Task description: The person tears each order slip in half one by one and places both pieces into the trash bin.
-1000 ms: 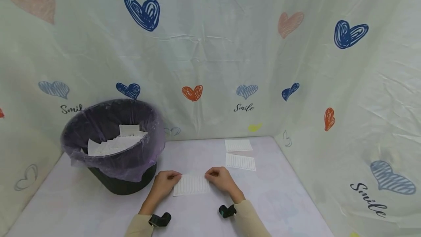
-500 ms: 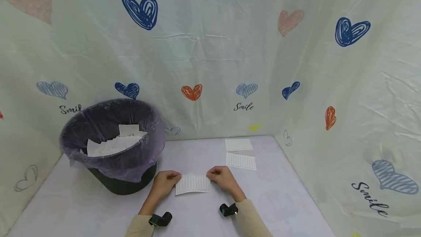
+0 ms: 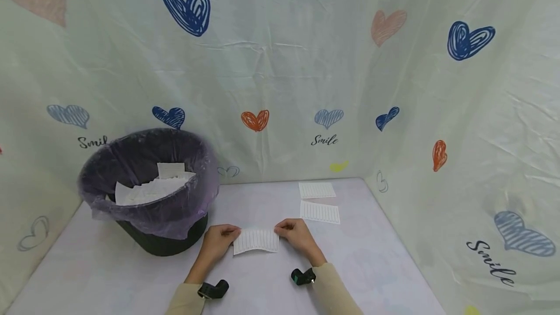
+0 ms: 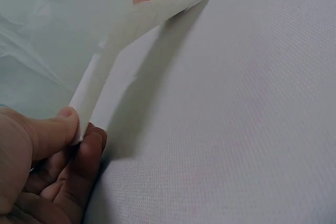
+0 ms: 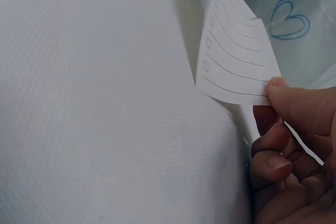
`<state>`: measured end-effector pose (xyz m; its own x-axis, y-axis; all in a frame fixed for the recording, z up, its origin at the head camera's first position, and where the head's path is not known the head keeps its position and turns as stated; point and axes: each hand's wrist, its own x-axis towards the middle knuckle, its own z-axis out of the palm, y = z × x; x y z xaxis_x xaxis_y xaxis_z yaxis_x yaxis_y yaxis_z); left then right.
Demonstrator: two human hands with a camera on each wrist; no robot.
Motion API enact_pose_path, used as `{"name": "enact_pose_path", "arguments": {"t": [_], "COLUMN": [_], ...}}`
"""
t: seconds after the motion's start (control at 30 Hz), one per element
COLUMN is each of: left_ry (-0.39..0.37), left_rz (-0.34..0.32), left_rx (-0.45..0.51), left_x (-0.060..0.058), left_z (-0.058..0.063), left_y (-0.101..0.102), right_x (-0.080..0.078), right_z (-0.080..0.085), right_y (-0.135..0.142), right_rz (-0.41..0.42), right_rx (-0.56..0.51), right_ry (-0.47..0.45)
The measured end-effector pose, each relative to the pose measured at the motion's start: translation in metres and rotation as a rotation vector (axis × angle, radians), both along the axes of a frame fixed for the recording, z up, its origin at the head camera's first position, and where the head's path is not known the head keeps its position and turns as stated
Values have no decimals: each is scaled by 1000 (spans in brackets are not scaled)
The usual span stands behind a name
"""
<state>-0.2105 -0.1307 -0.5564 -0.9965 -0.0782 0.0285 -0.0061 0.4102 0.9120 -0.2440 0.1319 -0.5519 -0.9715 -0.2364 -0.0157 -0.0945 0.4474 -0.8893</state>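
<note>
A small sheet of lined paper (image 3: 255,240) with a row of little checkboxes is held between both hands over the table, its near edge bowed upward. My left hand (image 3: 218,243) pinches its far left corner between thumb and fingers. At the far right corner, the thumb and fingers of my right hand (image 3: 298,238) do the same. In the right wrist view the sheet (image 5: 236,61) curves, and a small notch shows in its far edge. The left wrist view has the sheet's back (image 4: 118,38) casting a shadow on the table.
On the left stands a dark bin (image 3: 162,242) with a purple liner (image 3: 203,193), holding white paper pieces (image 3: 150,191). Two more lined sheets, one farther (image 3: 317,190) and one nearer (image 3: 320,212), lie at the back right. A heart-print curtain (image 3: 280,77) surrounds the table (image 3: 363,256).
The sheet has shifted slightly right, and its near edge has risen from lying flat into a bow. Both hands keep hold of the corners and have hardly moved.
</note>
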Motion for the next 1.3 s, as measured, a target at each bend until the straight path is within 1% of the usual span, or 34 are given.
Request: {"name": "enact_pose_path", "arguments": {"t": [0.1, 0.27, 0.43, 0.47, 0.6, 0.73, 0.9, 1.0, 1.17, 1.3], "left_ry": [1, 3, 1, -3, -12, -5, -25, -25, -24, -31], "left_rz": [7, 2, -12, -10, 11, 21, 25, 24, 13, 11], "left_rx": [13, 8, 34, 41, 93, 119, 105, 88, 76, 64], "left_x": [0, 2, 3, 3, 4, 3, 2, 1, 1, 0], "left_z": [0, 3, 6, 6, 7, 8, 9, 8, 8, 8], "left_y": [0, 0, 1, 1, 4, 5, 5, 5, 4, 3], "right_x": [0, -1, -2, -2, -3, -2, -1, -1, -2, -2], "right_z": [-2, -2, -2, -2, -5, -7, -7, -6, -5, -5], "right_y": [1, 0, 1, 1, 2, 2, 3, 3, 3, 4], "right_rz": [-12, 4, -25, -36, -52, -68, -88, -94, -104, -112], "right_rx": [-5, 6, -60, -75, -100, -118, -175, -205, -215, -214], "right_ry": [6, 25, -18, -38, -72, -88, -106, -116, -141, -143]}}
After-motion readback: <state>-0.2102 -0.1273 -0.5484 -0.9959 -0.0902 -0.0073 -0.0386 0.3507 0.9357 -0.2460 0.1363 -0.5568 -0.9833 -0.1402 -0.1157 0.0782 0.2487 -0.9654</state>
